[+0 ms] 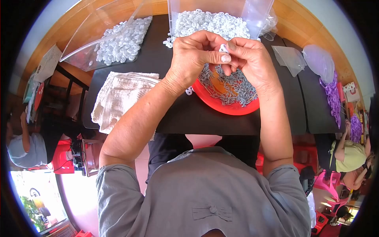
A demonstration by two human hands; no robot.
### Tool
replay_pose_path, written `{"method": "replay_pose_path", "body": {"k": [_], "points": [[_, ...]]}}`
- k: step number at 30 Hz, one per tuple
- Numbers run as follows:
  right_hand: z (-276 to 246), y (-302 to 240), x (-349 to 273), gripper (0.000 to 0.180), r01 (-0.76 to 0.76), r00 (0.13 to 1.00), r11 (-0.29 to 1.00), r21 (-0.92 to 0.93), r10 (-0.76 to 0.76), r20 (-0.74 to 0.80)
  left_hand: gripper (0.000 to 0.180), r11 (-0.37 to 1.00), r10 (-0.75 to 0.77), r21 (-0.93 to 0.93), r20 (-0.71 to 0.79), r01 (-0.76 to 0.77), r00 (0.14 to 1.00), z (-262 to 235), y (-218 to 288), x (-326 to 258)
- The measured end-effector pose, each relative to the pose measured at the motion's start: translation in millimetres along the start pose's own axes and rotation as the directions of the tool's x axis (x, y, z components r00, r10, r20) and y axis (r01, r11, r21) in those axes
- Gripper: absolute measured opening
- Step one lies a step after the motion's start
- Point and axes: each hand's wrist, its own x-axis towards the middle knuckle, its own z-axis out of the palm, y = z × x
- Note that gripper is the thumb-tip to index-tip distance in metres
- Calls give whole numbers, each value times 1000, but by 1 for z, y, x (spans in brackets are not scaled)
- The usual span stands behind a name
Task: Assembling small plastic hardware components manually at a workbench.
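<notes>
Above the far edge of a red bowl (226, 110), my two hands meet fingertip to fingertip. My left hand (193, 57) is closed, thumb and index finger pinching a small white plastic piece (223, 48) with a hole in it. From the other side my right hand (252, 59) also pinches at that piece; its curled fingers hide whether it holds anything more. Below them, the bowl contains many small grey screw-like pins (233, 89), heaped over its orange bottom. Loose white pieces (189, 91) lie by the bowl's left rim.
A clear bin heaped with white pieces (211, 21) stands behind my hands, another pile (124, 41) in a tilted clear bin at far left. A folded cloth (122, 94) lies left on the dark table (173, 118). Plastic bags (290, 59) lie right. Other people sit at both sides.
</notes>
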Motion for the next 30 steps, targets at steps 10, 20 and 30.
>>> {"method": "replay_pose_path", "body": {"k": [10, 20, 30], "points": [[6, 3, -1, 25, -31, 999, 987, 155, 25, 40, 23, 1000, 13, -15, -41, -14, 999, 3, 1, -4], [5, 14, 4, 23, -47, 992, 930, 363, 1, 127, 21, 994, 101, 51, -58, -98, 993, 1, -1, -1], [7, 13, 5, 22, -24, 992, 932, 361, -22, 122, 21, 996, 83, 24, -19, -83, 996, 3, 3, -3]]}}
